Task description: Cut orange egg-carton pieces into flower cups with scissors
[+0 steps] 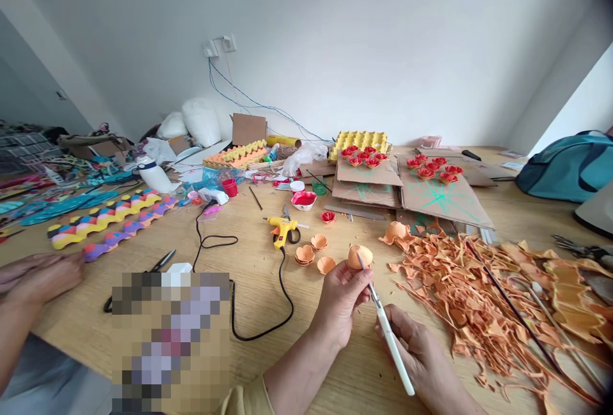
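My left hand [338, 300] pinches a small orange egg-carton cup [360, 255] above the table. My right hand [416, 345] grips white-handled scissors [395, 351], seen edge-on. Their metal blades reach up to the cup, beside my left thumb. Just left of the cup, several orange petal-edged cups [326, 265] lie on the wood, with a red-painted flower [328, 217] behind them. A large heap of orange carton scraps [460, 294] spreads out on the right, with a larger cut piece [396, 233] at its edge.
A yellow glue gun [282, 231] trails a black cord. Behind it is a bowl of red paint [303, 200]. Red flowers sit on cardboard sheets [443, 198]. At far left, another person's hands [52, 278] are near painted carton strips [129, 228]. A teal bag [569, 166] stands right.
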Demonstrator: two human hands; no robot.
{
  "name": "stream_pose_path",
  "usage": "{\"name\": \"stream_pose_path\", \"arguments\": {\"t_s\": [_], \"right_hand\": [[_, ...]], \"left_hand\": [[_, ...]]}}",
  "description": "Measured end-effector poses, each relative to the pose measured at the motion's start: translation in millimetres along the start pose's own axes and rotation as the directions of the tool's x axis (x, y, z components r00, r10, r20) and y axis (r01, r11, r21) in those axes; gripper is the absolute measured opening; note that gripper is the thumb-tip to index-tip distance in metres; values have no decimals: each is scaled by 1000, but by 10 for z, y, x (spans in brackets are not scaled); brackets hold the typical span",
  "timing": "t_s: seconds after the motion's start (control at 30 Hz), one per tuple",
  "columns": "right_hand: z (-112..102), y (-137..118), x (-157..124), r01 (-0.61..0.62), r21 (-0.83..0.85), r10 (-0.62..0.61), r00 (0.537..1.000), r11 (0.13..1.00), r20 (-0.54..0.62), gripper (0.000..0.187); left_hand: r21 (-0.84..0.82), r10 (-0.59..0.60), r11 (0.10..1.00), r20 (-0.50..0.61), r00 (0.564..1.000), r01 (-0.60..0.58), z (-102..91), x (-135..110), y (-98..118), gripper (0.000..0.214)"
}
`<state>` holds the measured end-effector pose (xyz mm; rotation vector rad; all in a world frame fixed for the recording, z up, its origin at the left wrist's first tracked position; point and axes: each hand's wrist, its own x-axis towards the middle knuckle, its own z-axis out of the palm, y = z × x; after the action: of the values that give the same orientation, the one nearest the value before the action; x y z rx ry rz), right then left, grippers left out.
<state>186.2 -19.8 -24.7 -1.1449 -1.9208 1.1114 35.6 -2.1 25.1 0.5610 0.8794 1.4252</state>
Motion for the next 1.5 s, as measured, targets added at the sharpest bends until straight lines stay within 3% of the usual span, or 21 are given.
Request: {"name": "stream_pose_path", "arguments": {"t_s": [0.13,0.4,0.67,1.03,1.5], "right_hand": [[-11,-23,-23,-6,84,4,1000,996,24,43],[-85,10,32,-106,333,27,972,937,233,50],[-95,-93,-12,-99,336,7,965,937,263,48],[36,0,-60,67,74,-70,997,995,40,45],[3,-100,-59,82,7,-82,996,997,25,47]], "left_hand": [[12,65,998,-24,998,-65,42,-13,17,35],[18,116,993,-102,988,-115,83,-32,48,31],[42,143,989,-123,982,-138,100,-70,29,30],[18,133,991,-123,984,-131,118,-77,42,35],[16,155,988,-105,982,-154,106,-89,33,35]]}}
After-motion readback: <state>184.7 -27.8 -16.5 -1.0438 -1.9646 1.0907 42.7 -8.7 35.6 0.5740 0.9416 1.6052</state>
